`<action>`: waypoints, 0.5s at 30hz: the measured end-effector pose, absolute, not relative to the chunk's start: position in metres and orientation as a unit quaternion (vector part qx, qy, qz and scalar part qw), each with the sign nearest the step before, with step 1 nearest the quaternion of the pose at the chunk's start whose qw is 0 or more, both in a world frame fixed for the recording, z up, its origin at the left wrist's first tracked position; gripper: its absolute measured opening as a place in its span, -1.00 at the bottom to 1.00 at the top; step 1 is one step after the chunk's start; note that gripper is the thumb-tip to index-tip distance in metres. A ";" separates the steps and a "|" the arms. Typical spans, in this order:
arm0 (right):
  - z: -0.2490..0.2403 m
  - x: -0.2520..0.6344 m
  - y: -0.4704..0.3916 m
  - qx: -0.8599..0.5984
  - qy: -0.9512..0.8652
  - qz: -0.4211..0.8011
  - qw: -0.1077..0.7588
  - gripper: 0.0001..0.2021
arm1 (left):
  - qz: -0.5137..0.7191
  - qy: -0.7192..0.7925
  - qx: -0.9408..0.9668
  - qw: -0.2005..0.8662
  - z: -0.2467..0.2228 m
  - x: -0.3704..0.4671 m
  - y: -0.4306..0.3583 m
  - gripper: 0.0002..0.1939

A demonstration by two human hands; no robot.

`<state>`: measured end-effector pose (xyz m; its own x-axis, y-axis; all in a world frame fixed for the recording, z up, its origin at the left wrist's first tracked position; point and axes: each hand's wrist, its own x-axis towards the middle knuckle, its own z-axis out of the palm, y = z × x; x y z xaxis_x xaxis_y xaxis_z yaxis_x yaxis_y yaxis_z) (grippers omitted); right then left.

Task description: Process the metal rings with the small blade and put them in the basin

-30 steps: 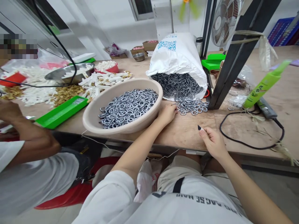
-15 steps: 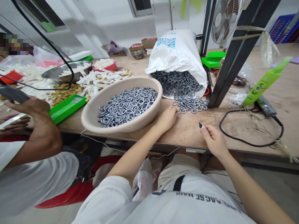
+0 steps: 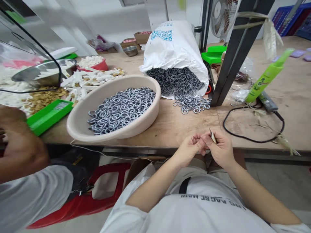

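Note:
My left hand (image 3: 190,147) and my right hand (image 3: 221,147) meet at the table's front edge, fingertips touching. In my right hand, between thumb and fingers, is a small pointed blade (image 3: 213,136) with a dark tip and a pale lower part. The fingers of my left hand are pinched together against the right thumb; whatever they hold is hidden. Beyond the hands lies a loose pile of grey metallic-looking rings (image 3: 194,104), spilling from a white sack (image 3: 173,53). To the left, a beige basin (image 3: 136,131) holds many more such rings.
A co-worker's arm (image 3: 21,145) is at the left, near a green tray (image 3: 52,116) and heaped white pieces (image 3: 89,81). On the right stand a dark metal post (image 3: 233,55), a green bottle-shaped tube (image 3: 264,79) and a black cable (image 3: 252,141).
My left hand has left the spot beside the loose rings and come back to my right hand. The blade has turned in my right hand. The view has shifted right.

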<state>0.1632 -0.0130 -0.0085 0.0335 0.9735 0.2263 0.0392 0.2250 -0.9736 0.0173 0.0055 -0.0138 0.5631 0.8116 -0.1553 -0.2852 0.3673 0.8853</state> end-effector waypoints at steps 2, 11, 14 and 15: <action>-0.009 0.162 -0.014 -0.451 -0.548 0.445 0.546 -0.77 | 0.301 0.276 0.416 0.813 -0.013 0.016 0.004 -0.39; 0.001 0.161 -0.012 -0.419 -0.599 0.364 0.577 -0.91 | 0.286 0.257 0.376 0.843 -0.001 0.017 -0.004 -0.32; -0.001 0.164 -0.015 -0.405 -0.647 0.300 0.572 -0.87 | 0.258 0.246 0.403 0.843 -0.005 0.018 -0.002 -0.28; -0.002 0.165 -0.016 -0.400 -0.661 0.285 0.567 -0.84 | 0.249 0.246 0.409 0.843 -0.006 0.017 -0.001 -0.28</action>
<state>0.1649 -0.0158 -0.0023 -0.0370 0.8524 0.5216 0.2070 0.5171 -0.8305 0.0175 -0.0011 -0.0062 0.7551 0.6205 -0.2117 -0.2181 0.5423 0.8114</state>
